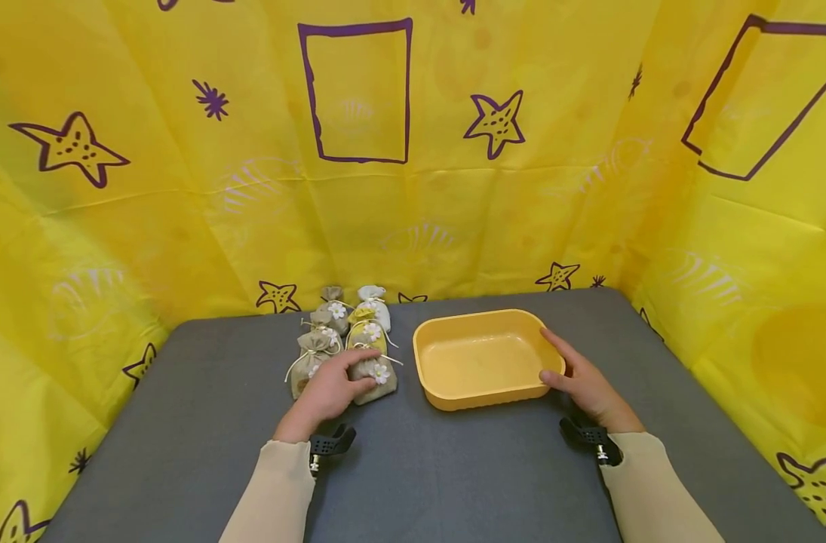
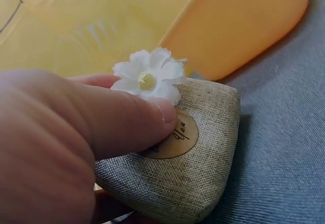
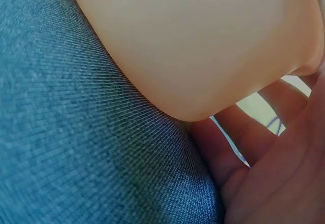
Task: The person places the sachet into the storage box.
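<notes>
My left hand (image 1: 331, 388) pinches the front right pouch of a cluster, a grey-beige burlap drawstring pouch (image 1: 363, 394) with a white flower. In the left wrist view the thumb lies across the round label of this pouch (image 2: 213, 127), just under its flower (image 2: 147, 82); fingers show partly behind and below. My right hand (image 1: 592, 392) grips the right end of a yellow plastic basin (image 1: 483, 362), thumb at the rim. The right wrist view has the basin wall (image 3: 193, 41) close up, with fingers curled beside it and partly hidden. No contents are visible in the basin.
Beside the held pouch stand several others, among them a yellow one (image 1: 363, 314), a white one (image 1: 372, 294) and a beige one (image 1: 314, 343). All rest on a grey cloth-covered table (image 1: 440, 467). A yellow patterned curtain (image 1: 419, 204) closes off the back and sides.
</notes>
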Tool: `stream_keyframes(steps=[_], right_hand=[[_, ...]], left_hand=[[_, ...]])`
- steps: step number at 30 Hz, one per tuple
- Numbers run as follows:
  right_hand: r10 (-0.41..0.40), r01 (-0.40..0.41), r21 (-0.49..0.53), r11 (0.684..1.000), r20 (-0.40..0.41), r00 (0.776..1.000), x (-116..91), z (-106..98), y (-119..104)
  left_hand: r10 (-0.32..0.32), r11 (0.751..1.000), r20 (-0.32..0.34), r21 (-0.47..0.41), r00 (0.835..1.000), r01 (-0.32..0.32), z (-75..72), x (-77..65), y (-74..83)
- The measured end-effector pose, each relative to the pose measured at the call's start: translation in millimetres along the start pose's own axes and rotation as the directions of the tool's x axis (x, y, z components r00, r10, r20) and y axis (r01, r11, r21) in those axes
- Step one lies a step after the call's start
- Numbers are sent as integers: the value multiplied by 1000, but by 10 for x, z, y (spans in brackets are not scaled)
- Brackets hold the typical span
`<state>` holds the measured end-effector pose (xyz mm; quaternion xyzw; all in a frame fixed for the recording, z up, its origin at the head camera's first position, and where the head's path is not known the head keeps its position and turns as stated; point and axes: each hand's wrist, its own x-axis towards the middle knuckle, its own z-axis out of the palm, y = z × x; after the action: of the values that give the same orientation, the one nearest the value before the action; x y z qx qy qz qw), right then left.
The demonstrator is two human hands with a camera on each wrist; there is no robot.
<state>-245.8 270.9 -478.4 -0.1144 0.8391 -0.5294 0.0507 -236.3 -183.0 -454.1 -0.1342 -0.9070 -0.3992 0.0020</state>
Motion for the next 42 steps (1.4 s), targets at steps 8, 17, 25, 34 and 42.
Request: stream_keyframes(steps=[8, 17, 25, 34, 42], right_hand=[[-49, 49, -5, 999, -14, 999, -9, 1, 3], [-84, 85, 35, 996, -23, 996, -26, 65, 7], [-71, 72, 48, 996, -25, 997, -31, 80, 1], [-88, 90, 75, 993, -22, 996, -6, 76, 33], [-69, 69, 41, 997, -15, 998, -16, 60, 3]], left_hand=[[-23, 990, -123, -139, 992, 6, -158, -18, 134], [-52, 962, -64, -271, 997, 33, -264, 48, 435], [44, 916, 74, -400, 996, -11, -69, 450, 722], [66, 949, 164, -315, 984, -11, 375, 829, 1014], [46, 992, 201, -127, 978, -20, 731, 1039, 1045]])
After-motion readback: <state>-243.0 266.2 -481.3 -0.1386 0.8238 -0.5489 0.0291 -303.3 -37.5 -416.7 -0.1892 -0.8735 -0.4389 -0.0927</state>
